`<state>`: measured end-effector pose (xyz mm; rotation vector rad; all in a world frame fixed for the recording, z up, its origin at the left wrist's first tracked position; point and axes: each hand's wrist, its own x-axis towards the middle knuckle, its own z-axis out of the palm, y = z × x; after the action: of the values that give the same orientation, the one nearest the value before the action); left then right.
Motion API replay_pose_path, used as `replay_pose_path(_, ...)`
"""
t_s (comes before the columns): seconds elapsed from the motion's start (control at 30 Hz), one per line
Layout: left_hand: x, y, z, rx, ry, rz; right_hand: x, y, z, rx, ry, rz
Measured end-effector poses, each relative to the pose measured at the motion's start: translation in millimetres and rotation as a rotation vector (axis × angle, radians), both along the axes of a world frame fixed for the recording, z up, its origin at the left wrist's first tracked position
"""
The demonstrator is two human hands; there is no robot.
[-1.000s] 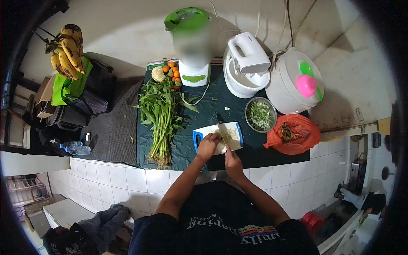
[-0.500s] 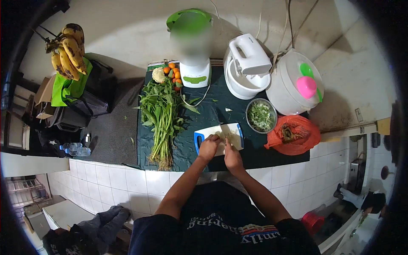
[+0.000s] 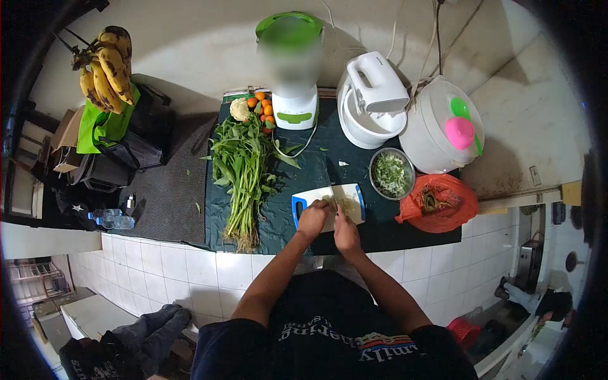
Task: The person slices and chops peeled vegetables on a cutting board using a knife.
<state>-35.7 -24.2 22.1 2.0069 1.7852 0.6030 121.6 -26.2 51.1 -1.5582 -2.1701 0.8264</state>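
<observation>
A white cutting board with blue ends [image 3: 306, 197] lies near the table's front edge, with small pale chopped pieces [image 3: 347, 201] on its right part. My right hand [image 3: 345, 230] is closed round the handle of a knife [image 3: 333, 196], whose blade points away over the board. Just left of the blade, my left hand [image 3: 313, 217] rests on the board with curled fingers; what lies under them is hidden. To the right of the board stands a metal bowl [image 3: 392, 174] of chopped green and white pieces.
Leafy greens [image 3: 240, 183], oranges [image 3: 266, 110] and cauliflower [image 3: 240, 109] lie left. Behind stand a blender [image 3: 296, 107] and a mixer [image 3: 379, 82]. A red bag [image 3: 440, 212] and white container [image 3: 434, 139] are right. Another person's legs [image 3: 152, 329] show lower left.
The knife has shifted slightly on the board, and my right hand has drawn a little closer to my left. The whole view has moved slightly.
</observation>
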Motion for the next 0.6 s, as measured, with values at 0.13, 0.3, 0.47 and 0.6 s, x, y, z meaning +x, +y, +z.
replay_pose_path(0.13,0,0,-1,-0.004,-0.057,0.018,6,-19,20,-0.057,0.043,0.027)
replay_pose_path(0.3,1,1,-1,0.02,-0.073,0.034,-1,-13,10,-0.045,-0.007,0.011)
replay_pose_path(0.47,0,3,5,0.007,-0.084,0.041,-6,3,3,0.021,0.01,0.025)
replay_pose_path(0.6,1,1,2,-0.01,-0.046,0.029,3,-14,17,-0.09,-0.002,0.029)
